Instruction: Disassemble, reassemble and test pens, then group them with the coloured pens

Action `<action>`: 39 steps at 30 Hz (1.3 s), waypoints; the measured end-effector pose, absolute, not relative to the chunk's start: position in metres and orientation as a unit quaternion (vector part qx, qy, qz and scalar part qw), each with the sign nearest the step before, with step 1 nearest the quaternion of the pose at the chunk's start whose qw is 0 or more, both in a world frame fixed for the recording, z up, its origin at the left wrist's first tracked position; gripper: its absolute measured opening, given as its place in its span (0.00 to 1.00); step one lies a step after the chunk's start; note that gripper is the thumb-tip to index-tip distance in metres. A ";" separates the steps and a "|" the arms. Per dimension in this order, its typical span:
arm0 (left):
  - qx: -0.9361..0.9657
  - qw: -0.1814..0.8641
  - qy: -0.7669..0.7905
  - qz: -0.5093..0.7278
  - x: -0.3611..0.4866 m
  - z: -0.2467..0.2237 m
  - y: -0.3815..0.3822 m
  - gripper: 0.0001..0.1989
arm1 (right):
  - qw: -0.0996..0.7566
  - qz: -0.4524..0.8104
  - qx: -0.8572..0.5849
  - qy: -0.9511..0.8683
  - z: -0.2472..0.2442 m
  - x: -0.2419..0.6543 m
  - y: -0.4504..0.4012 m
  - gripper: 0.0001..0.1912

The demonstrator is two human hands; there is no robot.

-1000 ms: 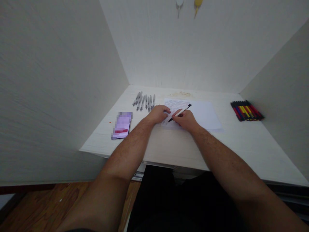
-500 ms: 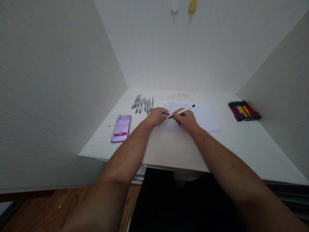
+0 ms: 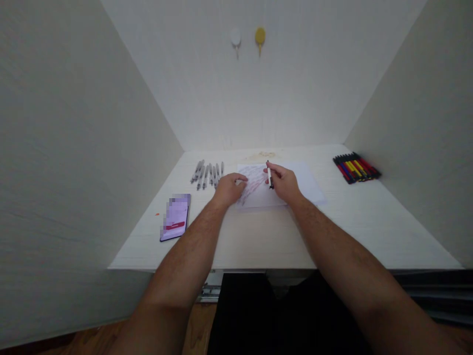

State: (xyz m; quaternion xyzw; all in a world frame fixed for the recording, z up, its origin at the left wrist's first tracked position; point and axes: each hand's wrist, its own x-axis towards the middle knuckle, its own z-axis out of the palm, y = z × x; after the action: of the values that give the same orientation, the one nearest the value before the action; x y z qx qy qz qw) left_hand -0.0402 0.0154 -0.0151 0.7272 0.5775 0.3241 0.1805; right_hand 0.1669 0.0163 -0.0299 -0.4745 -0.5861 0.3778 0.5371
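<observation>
A white pen (image 3: 269, 176) with black ends is pinched in my right hand (image 3: 286, 182), over the middle of the white paper (image 3: 308, 185). The pen stands nearly lengthwise in view, its thicker black end nearer to me. My left hand (image 3: 229, 189) lies at the paper's left edge, thumb and forefinger apart, holding nothing. Greyish and reddish handwriting covers the left part of the sheet between my hands. Just left of my left hand lie several clear pens (image 3: 205, 175) in a loose row.
A phone (image 3: 176, 217) with a lit purple screen lies at the left of the white desk (image 3: 254, 241). Several coloured pens (image 3: 355, 167) with black ends lie by the right wall. White (image 3: 235, 37) and yellow hooks (image 3: 260, 36) are on the back wall.
My right hand has turned the pen from a slant with its tip at the paper to nearly lengthwise, its thick end now toward me. The camera view has tilted up and shifted.
</observation>
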 end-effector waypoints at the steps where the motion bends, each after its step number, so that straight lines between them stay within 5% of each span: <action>1: 0.723 0.188 0.576 0.331 -0.039 -0.013 0.014 0.11 | 0.542 0.380 -0.478 -0.577 -0.029 0.166 0.016 0.24; 9: 0.701 0.331 0.534 0.336 -0.027 -0.012 0.005 0.15 | 0.572 0.388 -0.476 -0.544 -0.016 0.162 0.011 0.09; 17: 0.686 0.393 0.524 0.317 -0.021 -0.010 -0.003 0.15 | 0.624 0.446 -0.440 -0.466 -0.007 0.160 0.009 0.25; 22: 0.673 0.422 0.505 0.338 -0.020 -0.010 -0.003 0.14 | 0.592 0.485 -0.421 -0.487 -0.005 0.162 0.006 0.21; 39: 0.765 0.264 0.488 0.327 -0.014 -0.012 -0.003 0.14 | 0.552 0.499 -0.391 -0.542 -0.005 0.163 0.001 0.13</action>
State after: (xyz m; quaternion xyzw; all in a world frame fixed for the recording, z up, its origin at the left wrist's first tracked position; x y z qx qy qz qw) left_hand -0.0137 -0.0034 -0.0122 0.7652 0.4877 0.3266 0.2644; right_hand 0.1629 0.0008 -0.0055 -0.3907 -0.5416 0.4991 0.5522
